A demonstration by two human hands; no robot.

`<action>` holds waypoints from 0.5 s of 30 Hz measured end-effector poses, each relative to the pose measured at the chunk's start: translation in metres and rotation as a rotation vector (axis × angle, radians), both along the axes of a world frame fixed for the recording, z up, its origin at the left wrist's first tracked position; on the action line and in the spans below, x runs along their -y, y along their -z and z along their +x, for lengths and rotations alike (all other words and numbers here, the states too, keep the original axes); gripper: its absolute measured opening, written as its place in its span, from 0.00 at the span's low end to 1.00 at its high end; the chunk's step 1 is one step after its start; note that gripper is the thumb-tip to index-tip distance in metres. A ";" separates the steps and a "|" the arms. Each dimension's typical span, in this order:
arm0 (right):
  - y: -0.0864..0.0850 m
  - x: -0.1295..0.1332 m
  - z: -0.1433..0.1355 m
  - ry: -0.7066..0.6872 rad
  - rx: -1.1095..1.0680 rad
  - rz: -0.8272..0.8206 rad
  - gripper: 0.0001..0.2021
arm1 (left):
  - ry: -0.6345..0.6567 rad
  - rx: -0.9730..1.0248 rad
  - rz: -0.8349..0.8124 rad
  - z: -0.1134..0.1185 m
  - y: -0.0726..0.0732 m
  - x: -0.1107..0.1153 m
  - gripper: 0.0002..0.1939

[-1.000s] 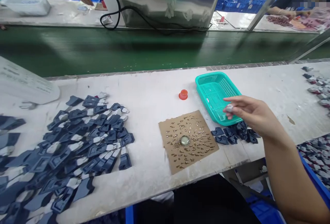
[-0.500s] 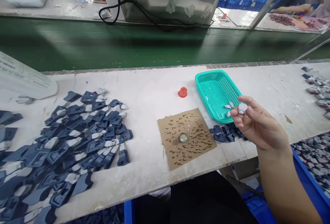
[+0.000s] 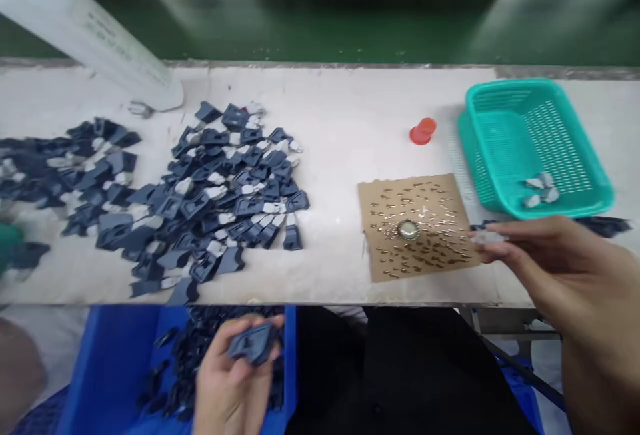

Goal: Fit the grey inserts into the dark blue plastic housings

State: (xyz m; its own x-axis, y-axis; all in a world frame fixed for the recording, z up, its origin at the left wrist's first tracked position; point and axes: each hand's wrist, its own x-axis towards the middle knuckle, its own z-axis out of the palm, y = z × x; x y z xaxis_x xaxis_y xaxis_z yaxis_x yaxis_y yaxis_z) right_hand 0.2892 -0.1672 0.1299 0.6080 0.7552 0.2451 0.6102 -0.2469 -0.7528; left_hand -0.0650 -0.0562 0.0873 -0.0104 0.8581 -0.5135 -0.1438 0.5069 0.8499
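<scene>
My left hand (image 3: 235,371) has its fingers wrapped round a dark blue plastic part (image 3: 254,343), above a blue bin of similar dark parts. Pinched between the thumb and fingers of my right hand (image 3: 555,261) is a small whitish piece (image 3: 489,237), just right of a brown cardboard sheet (image 3: 390,201). The sheet bears many brown glossy marks and a round metal cap (image 3: 409,229). Behind my right hand, a green basket (image 3: 510,135) holds several small grey-white pieces (image 3: 543,189). Dark parts lie partly hidden between the basket and that hand.
Many dark blue parts with whitish pieces (image 3: 215,195) lie heaped on the left of the white table (image 3: 335,128). A red cup-like item (image 3: 423,131) stands behind the cardboard. A white container (image 3: 100,35) leans in at upper left. The blue bin (image 3: 105,361) sits below the table edge.
The view has turned down and left. My left hand has come into view holding a dark blue part. My right hand has moved from the basket's front toward the cardboard, still pinching a whitish piece.
</scene>
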 end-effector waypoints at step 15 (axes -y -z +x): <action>0.029 -0.043 -0.010 -0.516 0.431 -0.064 0.19 | 0.444 0.279 0.204 0.137 0.000 -0.016 0.16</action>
